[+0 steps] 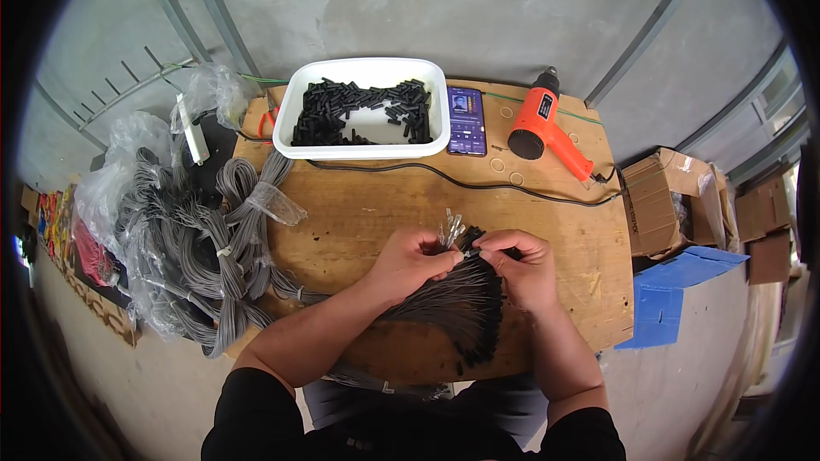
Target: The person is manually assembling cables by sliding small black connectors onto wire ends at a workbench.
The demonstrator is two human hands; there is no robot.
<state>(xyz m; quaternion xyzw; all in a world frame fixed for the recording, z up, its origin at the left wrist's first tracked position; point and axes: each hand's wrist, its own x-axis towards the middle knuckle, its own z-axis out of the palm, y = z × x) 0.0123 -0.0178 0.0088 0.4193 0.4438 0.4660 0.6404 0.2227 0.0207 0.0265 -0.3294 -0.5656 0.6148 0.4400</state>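
Grey thin wires (440,299) fan across the brown wooden tabletop (342,192), loads ending in black; left hand (408,266) pinches some shiny metal-tipped wires (453,229), right hand (523,271) grips a small black tube (474,252).

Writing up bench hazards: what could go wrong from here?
1. The black cord crosses the table in front of the white container; a snag might drag the orange heat gun.
2. The right hand is right beside the fanned grey wires, so it might knock or tangle them.
3. A short black piece lies near the table's front edge and could get brushed off.
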